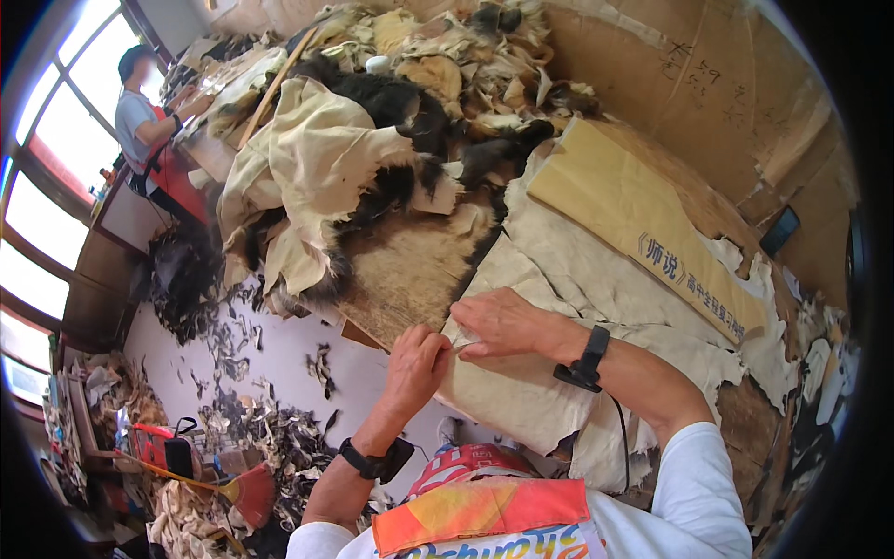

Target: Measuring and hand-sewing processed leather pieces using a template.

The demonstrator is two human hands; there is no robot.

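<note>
A cream-coloured animal hide (507,391) lies skin side up over the near edge of the worktable. At its left edge my left hand (416,368) is closed, thumb and fingers pinching the rim. My right hand (503,323) rests just beside it, fingers bent and gripping the same edge; what lies beneath the fingertips is hidden. Further right, more pale hide (596,270) is spread out, with a long tan printed paper sheet (643,228) on top. Bare brown board (410,279) shows left of my hands.
Beyond the board, a large pale hide with dark fur (312,154) tops a heap of pelts (447,70). Another person (149,130) works at the far left. Fur scraps (233,345) litter the floor, near a red broom (251,494). A phone (780,230) leans against the cardboard wall.
</note>
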